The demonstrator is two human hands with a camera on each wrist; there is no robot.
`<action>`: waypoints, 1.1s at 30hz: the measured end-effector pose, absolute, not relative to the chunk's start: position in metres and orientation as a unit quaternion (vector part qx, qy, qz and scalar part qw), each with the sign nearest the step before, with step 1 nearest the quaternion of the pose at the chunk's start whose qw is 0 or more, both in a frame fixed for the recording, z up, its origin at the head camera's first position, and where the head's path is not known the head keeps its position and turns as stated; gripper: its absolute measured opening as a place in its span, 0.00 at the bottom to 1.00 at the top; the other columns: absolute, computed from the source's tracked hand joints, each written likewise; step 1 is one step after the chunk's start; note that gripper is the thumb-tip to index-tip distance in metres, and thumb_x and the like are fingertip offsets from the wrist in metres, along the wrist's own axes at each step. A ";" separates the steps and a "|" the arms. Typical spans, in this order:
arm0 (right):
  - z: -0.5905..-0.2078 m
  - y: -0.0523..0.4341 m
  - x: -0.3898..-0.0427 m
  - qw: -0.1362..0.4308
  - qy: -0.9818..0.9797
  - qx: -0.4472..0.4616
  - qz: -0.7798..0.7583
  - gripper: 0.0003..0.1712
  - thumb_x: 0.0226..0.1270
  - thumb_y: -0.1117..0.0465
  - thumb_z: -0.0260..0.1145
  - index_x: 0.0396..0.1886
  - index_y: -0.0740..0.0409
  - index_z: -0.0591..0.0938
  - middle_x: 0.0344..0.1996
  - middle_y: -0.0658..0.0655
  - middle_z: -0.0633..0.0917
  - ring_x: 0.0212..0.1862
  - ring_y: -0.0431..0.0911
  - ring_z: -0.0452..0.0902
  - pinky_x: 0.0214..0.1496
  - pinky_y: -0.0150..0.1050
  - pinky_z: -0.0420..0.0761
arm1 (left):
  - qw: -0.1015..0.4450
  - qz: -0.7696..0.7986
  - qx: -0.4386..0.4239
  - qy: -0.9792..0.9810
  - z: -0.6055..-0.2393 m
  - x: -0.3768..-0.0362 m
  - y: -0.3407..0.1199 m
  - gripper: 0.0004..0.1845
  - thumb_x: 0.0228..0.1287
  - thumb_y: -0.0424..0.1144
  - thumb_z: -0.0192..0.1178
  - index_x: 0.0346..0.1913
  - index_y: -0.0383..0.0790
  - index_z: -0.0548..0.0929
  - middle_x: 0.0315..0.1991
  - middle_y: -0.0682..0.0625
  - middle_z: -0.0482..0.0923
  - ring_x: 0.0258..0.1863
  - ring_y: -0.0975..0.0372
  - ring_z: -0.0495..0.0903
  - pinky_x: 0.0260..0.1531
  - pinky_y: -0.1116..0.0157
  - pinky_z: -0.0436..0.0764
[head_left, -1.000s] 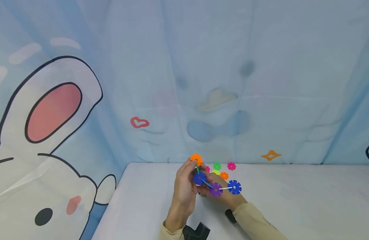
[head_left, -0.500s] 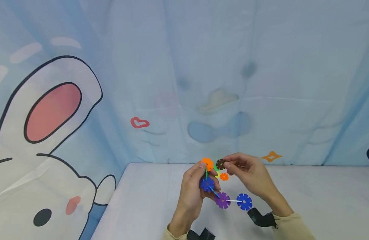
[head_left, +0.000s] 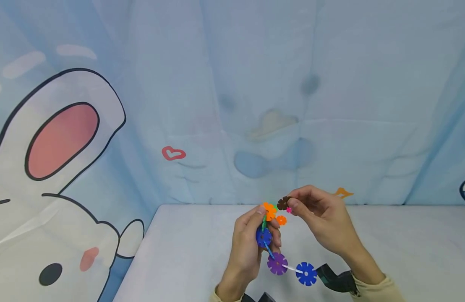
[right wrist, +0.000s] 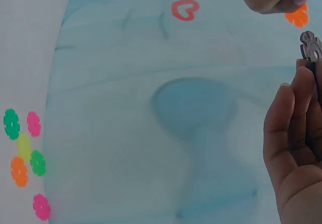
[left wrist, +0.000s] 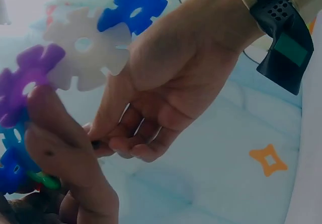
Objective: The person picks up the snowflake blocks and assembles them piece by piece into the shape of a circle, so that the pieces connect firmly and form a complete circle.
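Left hand (head_left: 251,243): fingers wrapped round a chain of colourful plastic snowflake discs (head_left: 272,247), held above the white surface (head_left: 187,251).
Right hand (head_left: 323,222): pinching a brown plastic snowflake disc (head_left: 283,203), just right of the chain's orange top.

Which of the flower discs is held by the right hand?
The brown disc: the right hand pinches it by itself, while the orange disc belongs to the chain in the left hand.

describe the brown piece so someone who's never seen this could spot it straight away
Start at the white table in front of the blue cartoon curtain, where two hands meet above its far edge. The right hand pinches the brown piece at its fingertips. It is the only dark brown disc; the orange piece beside it tops the chain the left hand holds.
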State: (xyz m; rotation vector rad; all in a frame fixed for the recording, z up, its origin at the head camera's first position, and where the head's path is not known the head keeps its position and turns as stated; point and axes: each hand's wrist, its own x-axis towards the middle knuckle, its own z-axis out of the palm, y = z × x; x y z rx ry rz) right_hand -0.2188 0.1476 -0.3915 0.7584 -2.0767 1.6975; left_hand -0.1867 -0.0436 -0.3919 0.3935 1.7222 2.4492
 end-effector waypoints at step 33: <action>-0.402 0.116 -0.213 0.300 -0.690 0.304 0.584 0.20 0.59 0.88 0.67 0.35 0.58 0.87 0.33 0.54 0.90 0.37 0.39 0.87 0.54 0.24 0.86 | 0.016 0.755 0.124 0.644 -0.387 -0.182 -0.045 0.28 0.82 0.39 0.41 0.29 0.14 0.72 0.12 0.49 0.71 0.07 0.70 0.73 0.07 0.74 0.73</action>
